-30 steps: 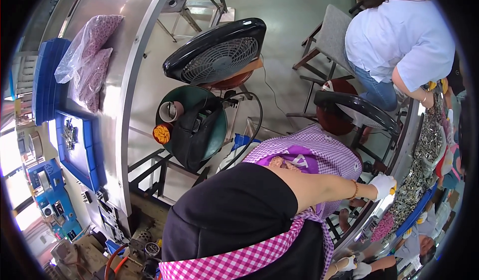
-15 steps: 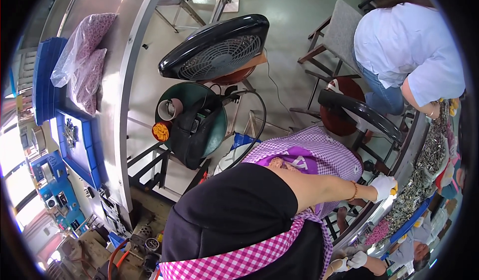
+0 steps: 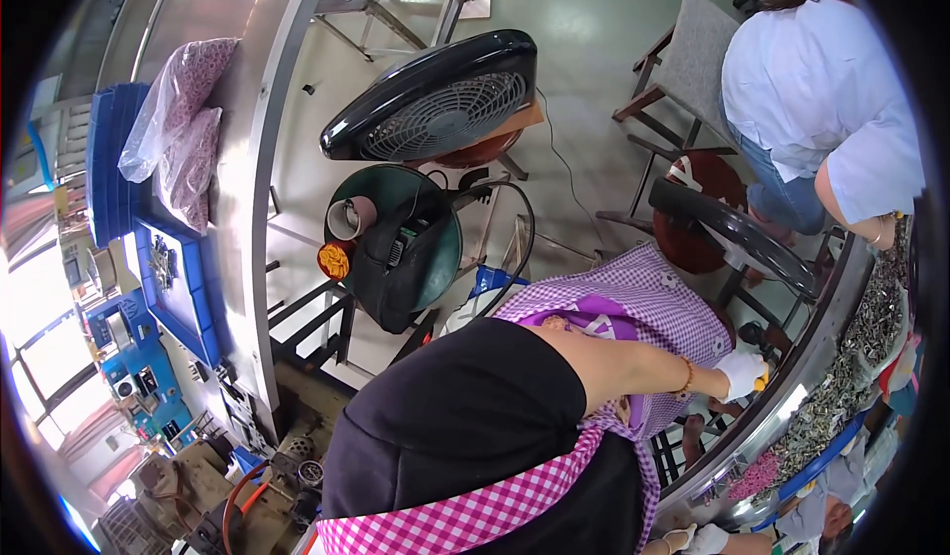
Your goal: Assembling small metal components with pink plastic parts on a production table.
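Observation:
My left hand (image 3: 742, 375), in a white glove with yellow fingertip covers, hangs beside the near metal edge of the worktable (image 3: 727, 461). Its fingers are curled together; whatever they may hold is too small to make out. On the table lies a long heap of small silvery metal parts (image 3: 826, 407), with a pile of small pink pieces (image 3: 754, 478) at its lower end. At the bottom rim, my right hand (image 3: 677, 539), also gloved, is mostly cut off, so its fingers do not show. Close to it is another person's gloved hand (image 3: 709, 539).
A person in a white shirt (image 3: 821, 110) sits beyond a black chair back (image 3: 732, 229). Behind my left arm stand a black fan (image 3: 435, 105) and a green round stool (image 3: 450, 248) bearing a black bag. Blue trays (image 3: 178, 293) and bagged pink pieces (image 3: 188, 110) lie on a metal bench.
My left hand has drawn back from the table's edge toward my body. The view has shifted slightly, and my right hand sits lower, nearer the bottom rim.

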Tool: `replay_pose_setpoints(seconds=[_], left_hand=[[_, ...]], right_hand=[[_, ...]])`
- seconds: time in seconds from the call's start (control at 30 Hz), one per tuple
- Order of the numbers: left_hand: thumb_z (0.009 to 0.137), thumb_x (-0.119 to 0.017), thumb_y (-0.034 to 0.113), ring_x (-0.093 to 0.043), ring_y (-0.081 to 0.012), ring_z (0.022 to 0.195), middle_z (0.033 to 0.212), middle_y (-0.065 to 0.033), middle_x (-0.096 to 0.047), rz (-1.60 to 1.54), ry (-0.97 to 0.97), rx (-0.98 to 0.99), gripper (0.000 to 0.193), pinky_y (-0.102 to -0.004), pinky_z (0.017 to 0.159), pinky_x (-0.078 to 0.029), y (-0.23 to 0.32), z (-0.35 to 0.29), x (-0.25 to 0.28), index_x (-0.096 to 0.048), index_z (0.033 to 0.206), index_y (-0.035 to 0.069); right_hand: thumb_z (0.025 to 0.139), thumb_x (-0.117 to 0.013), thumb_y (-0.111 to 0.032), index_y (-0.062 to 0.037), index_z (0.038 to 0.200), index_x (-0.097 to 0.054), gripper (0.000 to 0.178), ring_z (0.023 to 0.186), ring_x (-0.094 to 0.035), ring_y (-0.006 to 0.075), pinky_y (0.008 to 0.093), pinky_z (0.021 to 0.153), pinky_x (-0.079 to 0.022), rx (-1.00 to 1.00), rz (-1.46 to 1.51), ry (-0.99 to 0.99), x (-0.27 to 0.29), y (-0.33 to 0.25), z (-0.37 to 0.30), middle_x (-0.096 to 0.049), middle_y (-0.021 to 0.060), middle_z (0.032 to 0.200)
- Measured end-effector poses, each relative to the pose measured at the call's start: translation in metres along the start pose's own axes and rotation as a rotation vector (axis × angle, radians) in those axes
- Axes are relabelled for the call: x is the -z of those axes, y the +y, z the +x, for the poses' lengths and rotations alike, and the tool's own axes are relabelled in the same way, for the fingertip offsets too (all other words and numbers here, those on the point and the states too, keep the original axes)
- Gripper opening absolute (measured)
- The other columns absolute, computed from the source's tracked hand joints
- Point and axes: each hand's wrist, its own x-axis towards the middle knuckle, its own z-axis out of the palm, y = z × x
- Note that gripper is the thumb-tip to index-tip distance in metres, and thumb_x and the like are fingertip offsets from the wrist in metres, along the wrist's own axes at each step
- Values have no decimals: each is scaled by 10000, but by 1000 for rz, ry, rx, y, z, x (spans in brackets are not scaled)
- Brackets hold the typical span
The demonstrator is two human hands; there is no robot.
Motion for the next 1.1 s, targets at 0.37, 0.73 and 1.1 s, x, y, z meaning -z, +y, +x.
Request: replay_pose_setpoints(seconds=[0.37,0.73,1.1], left_hand=[[777,-614,143,-620,-335,740,888,-106,-643,247,-45,-16,138,-402,696,-494,-39,1,-18,-643,881,56],[782,-609,201,-599,-315,684,827,-104,-615,514,-5,-504,159,-414,672,-486,-83,-3,-41,-610,846,55],[826,-595,233,-594,-354,725,921,-118,-619,154,62,-141,174,-434,695,-482,-12,-17,-45,-627,877,70]], right_hand=[[977,-488,-301,-93,1309,-524,394,930,-627,310,380,787,-513,-179,17,-12,58,117,53,-641,163,1080],[962,-459,-357,-92,1198,-600,382,875,-632,328,393,737,-500,-437,36,94,76,219,94,-669,135,1044],[947,-429,-412,-91,1087,-676,429,819,-637,345,407,686,-486,-831,178,315,54,331,25,-697,106,1007]])
